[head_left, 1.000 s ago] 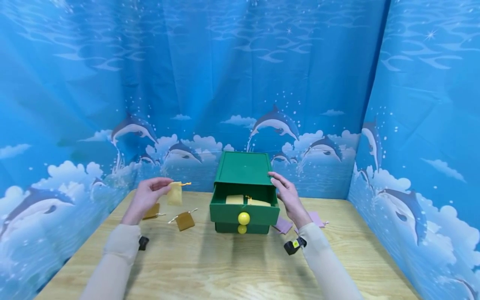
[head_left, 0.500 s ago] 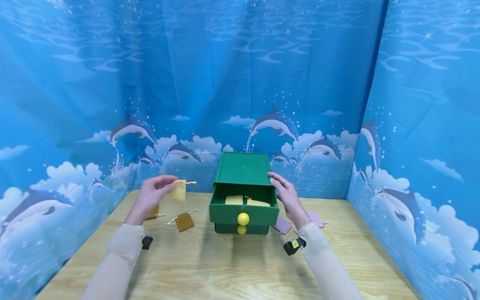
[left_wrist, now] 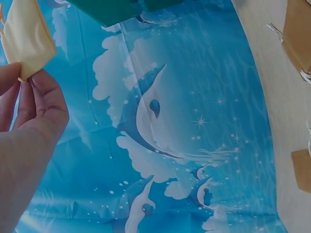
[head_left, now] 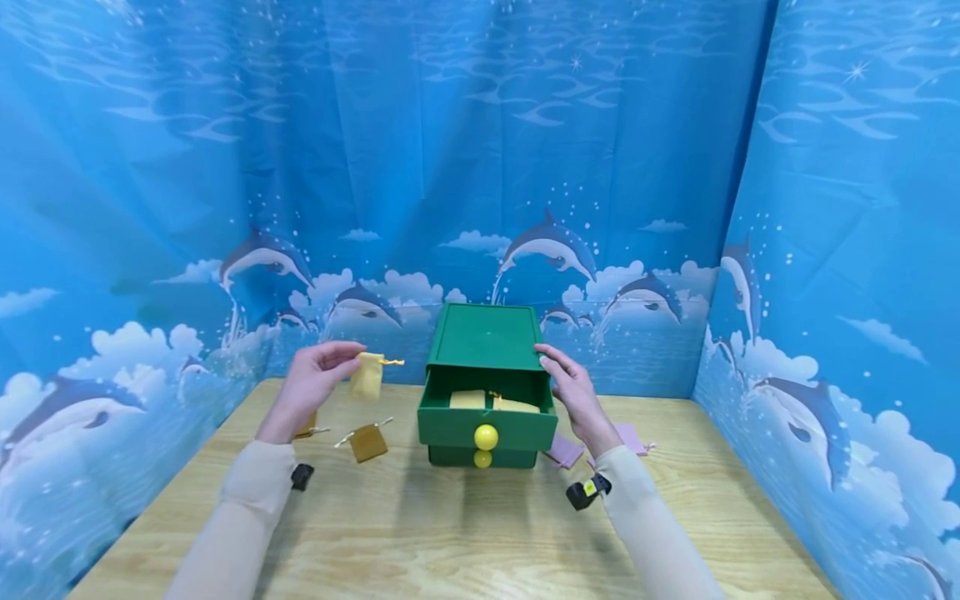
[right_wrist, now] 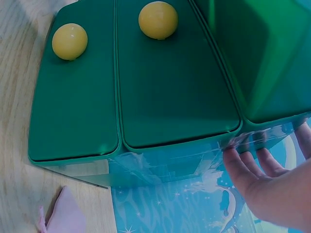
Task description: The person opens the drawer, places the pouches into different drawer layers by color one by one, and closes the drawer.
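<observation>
My left hand point(head_left: 318, 375) pinches a small pale-yellow drawstring pouch point(head_left: 366, 379) between thumb and fingers, up off the table to the left of a green drawer box point(head_left: 491, 333). An orange cord trails from the pouch's top. In the left wrist view the pouch point(left_wrist: 29, 39) hangs from the fingertips by one corner. The box's upper drawer point(head_left: 450, 425), with a yellow ball knob, is pulled out; two pale-yellow pouches point(head_left: 468, 400) lie inside. My right hand point(head_left: 573, 392) rests its extended fingers against the box's right side, as the right wrist view also shows.
Two brown drawstring pouches, one of them point(head_left: 369, 443) nearer the box, lie on the wooden table point(head_left: 450, 533) at left. Lilac pouches point(head_left: 566, 451) lie right of the box, partly behind the right forearm. A dolphin-print blue curtain point(head_left: 480, 167) encloses the back and sides.
My left hand has moved right and slightly up with the yellow pouch, closer to the box. My right hand and the drawer have stayed in place.
</observation>
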Motion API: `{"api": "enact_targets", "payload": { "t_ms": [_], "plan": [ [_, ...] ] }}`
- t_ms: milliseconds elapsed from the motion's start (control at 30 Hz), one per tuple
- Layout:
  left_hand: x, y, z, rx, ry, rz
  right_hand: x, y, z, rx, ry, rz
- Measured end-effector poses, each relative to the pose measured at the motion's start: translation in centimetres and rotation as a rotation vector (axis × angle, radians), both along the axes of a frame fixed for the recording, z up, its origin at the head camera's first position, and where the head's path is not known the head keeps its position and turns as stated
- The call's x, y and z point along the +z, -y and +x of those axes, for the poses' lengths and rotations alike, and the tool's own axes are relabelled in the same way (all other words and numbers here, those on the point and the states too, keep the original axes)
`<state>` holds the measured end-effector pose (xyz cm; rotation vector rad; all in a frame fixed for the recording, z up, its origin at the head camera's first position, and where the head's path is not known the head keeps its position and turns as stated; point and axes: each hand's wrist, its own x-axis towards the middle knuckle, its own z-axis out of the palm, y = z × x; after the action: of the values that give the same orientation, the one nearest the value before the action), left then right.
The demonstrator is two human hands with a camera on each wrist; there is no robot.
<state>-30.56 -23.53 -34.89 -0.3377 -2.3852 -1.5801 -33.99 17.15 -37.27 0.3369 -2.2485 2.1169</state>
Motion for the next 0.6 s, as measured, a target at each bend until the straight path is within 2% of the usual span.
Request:
{"api": "enact_targets", "payload": {
  "t_ms": [300,433,600],
  "plan": [
    [0.9,-1.1,-0.3,-0.014,0.01,-0.027,0.0,0.0,0.0,0.006,0.0,0.0],
    [1.4,-1.9,-0.6,-0.052,-0.021,-0.01,0.1,0.0,0.0,0.008,0.002,-0.007],
    [1.8,-3.0,-0.9,-0.06,-0.053,0.018,0.2,0.0,0.1,0.009,0.012,0.001]
  ]
}}
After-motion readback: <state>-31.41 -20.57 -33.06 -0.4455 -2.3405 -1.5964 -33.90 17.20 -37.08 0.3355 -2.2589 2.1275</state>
